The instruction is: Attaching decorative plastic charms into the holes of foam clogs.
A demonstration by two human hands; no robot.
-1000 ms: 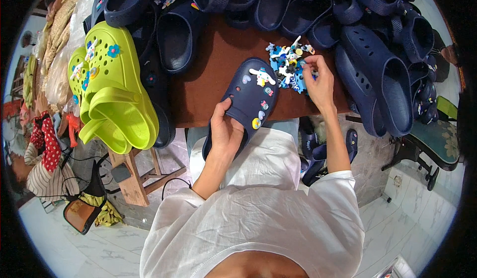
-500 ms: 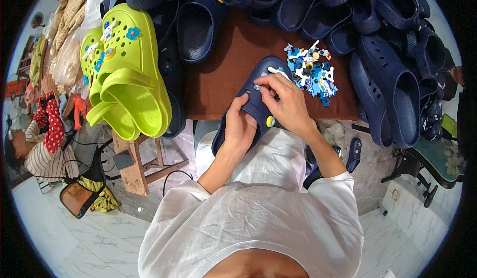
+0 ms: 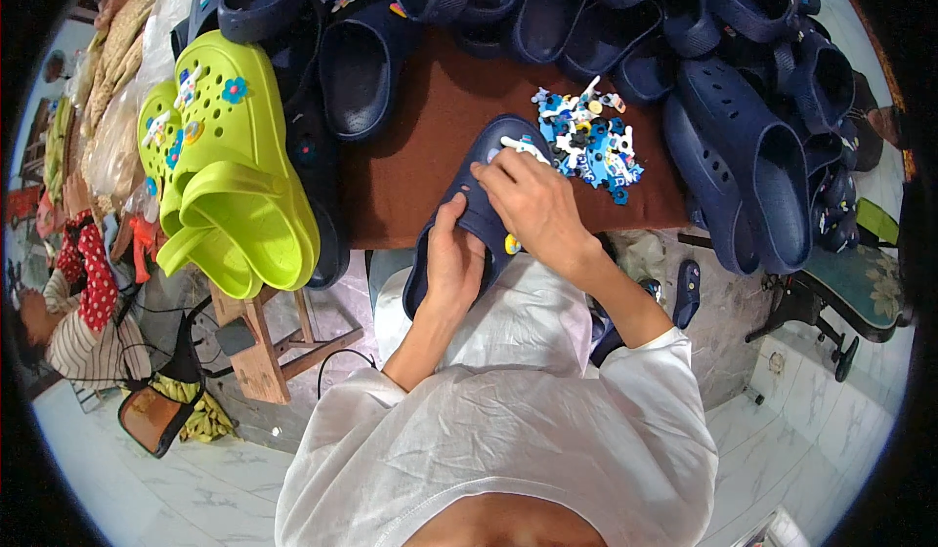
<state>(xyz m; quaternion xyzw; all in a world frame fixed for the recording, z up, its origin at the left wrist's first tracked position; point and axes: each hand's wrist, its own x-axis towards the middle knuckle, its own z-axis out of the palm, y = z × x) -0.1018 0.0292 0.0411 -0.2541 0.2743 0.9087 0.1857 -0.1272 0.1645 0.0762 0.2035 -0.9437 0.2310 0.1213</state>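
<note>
Brings right hand [image 3: 535,197] from charm pile [image 3: 592,145] onto navy clog [image 3: 481,215], cannot tell whether pinching anything; holds clog in left hand [image 3: 454,256], slanted toe-right across surface's [image 3: 405,181] near edge.

Brown tabletop [image 3: 405,181]: clogs [image 3: 357,83], charms [image 3: 589,145] (heaped)

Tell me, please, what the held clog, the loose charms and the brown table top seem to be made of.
Held clog: probably moulded foam or rubber, satin, with smooth curves.
Loose charms: probably rubber or plastic, smooth-looking, with bright flat colours.
Brown table top: perhaps cloth, dull, without glare.
</note>
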